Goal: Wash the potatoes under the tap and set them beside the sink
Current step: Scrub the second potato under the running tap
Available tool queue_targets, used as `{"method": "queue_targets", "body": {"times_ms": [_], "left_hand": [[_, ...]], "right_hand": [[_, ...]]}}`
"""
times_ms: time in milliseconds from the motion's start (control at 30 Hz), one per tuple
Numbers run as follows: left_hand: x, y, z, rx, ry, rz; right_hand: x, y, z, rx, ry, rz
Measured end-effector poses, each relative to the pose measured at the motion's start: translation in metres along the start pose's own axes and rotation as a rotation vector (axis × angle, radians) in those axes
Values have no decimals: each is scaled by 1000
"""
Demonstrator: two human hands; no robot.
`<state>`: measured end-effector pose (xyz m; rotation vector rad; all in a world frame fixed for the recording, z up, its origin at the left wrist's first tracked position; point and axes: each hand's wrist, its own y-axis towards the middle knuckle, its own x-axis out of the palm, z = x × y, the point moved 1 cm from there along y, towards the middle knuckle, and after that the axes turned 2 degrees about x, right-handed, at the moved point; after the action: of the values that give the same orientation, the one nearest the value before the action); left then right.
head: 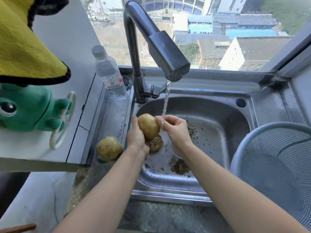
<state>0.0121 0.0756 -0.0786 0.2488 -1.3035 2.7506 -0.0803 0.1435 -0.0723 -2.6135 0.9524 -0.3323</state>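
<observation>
1. The held potato (149, 126) is over the left part of the sink (212, 113), just left of where the water stream (166, 100) from the tap (161, 47) lands.
2. The left hand (137, 134) grips it from the left and beneath, thumb up along its side. The right hand (175, 130) has curled fingers against its right edge, and the water strikes those fingertips (159, 121) rather than the middle of the potato.
3. Its skin looks pale and mostly clean, so I judge the rubbing step to be well along for this one.
4. Directly below it a muddy potato (156, 143) lies on the sink floor, partly hidden by the left wrist and not yet washed.
5. A cleaner potato (109, 147) sits on the steel ledge (114, 118) left of the sink. By its look it is already washed and set down, so about one of three is done.
6. Next move: turn the held potato into the stream for a last rinse, then carry it left to the ledge beside the cleaner one. Wet skin calls for a firm grip over the sink rim.
7. Soil bits (179, 165) litter the sink floor. A plastic water bottle (109, 73) stands by the tap base, and a grey mesh colander (252, 133) sits to the right.
</observation>
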Motion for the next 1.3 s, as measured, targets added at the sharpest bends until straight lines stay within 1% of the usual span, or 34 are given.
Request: {"method": "queue_targets", "body": {"times_ms": [67,133,233,267,333,367,400,433,500,533,567,600,700,733,767,867,900,933,967,1067,1100,1133,1167,1233,1300], "left_hand": [[4,-1,-3,-126,-50,-87],[6,-3,-5,-138,-68,-161],[6,-1,-4,-151,-53,-213],[6,0,-4,-174,-60,-229],[7,0,-1,-218,-85,-260],[8,0,-1,-236,-80,-268],[8,1,-1,-248,-69,-277],[9,1,-3,-254,-42,-287],[13,-2,-7,-253,39,-302],[15,-4,-9,-256,59,-304],[16,-6,-9,-258,59,-296],[17,-6,-8,-250,55,-283],[18,-5,-5,-201,87,-251],[19,-5,-6,-192,83,-234],[21,-6,-8,-181,69,-225],[28,-12,-16,-114,1,-236],[30,-13,-17,-108,-11,-242],[29,-12,-16,-112,-14,-242],[27,-8,-15,-122,-10,-229],[19,1,-8,-200,-10,-190],[18,3,-5,-241,-37,-189],[17,3,-3,-272,-61,-190],[17,2,-2,-287,-80,-201],[17,1,-2,-284,-91,-245],[17,2,-4,-261,-38,-288]], "right_hand": [[4,-2,0,32,78,-19],[11,0,-2,75,113,-44],[13,4,-11,85,33,-34],[10,4,-11,85,28,-60],[5,1,-11,106,64,-174],[5,-2,-10,118,61,-236],[6,-4,-9,123,35,-261],[9,-6,-10,121,27,-239],[16,-2,-11,140,53,-108],[18,0,-12,156,51,-69],[18,2,-12,174,34,-67],[16,4,-11,179,-2,-105],[4,0,-7,148,-31,-332],[2,-1,-6,135,-42,-342],[4,-2,-5,119,-58,-302],[16,4,-5,52,-144,-23],[19,5,-6,55,-144,37],[18,6,-6,60,-137,56],[16,7,-7,65,-126,20],[4,2,-6,82,-58,-293],[1,0,-4,78,-47,-365],[1,-1,-2,67,-39,-387],[1,-1,0,52,-29,-368],[7,-1,-1,19,-30,-256],[10,-1,-4,10,-52,-157]]}}
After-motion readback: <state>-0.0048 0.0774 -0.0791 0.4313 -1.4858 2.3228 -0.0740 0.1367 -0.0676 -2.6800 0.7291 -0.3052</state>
